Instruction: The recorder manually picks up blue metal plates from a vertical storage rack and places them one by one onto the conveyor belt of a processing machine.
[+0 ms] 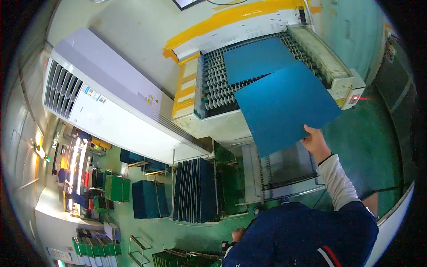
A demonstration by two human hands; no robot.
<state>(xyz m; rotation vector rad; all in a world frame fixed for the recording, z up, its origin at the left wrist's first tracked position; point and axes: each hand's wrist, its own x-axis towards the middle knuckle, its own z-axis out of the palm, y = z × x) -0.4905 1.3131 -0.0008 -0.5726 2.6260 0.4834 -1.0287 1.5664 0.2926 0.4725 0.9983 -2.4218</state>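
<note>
The lower right edge of a blue sheet (284, 104) is clamped by the fingers of the right hand (316, 144), the thumb laid on the upper face and the others mostly hidden beneath; the sheet is held out ahead of them and to the left, over the near end of a roller bed (217, 101). Whether its far edge is borne by the rollers cannot be told. With only one edge gripped, the sheet is probably best guided level by a light, steady pinch, so that no corner is bent and the face is not marked; since it is set askew, its edges might well be squared to the bed. Farther ahead of the fingers, a second blue sheet (258, 58) is laid on the rollers and partly overlapped in this view, so a gap seems worth leaving. Both sheets look thin, smooth and straight-edged, while the bed is made up of close rows of small grey discs. Well to the left of those fingers, the left hand (238, 234) is partly hidden; whether its fingers are apart cannot be told.
</note>
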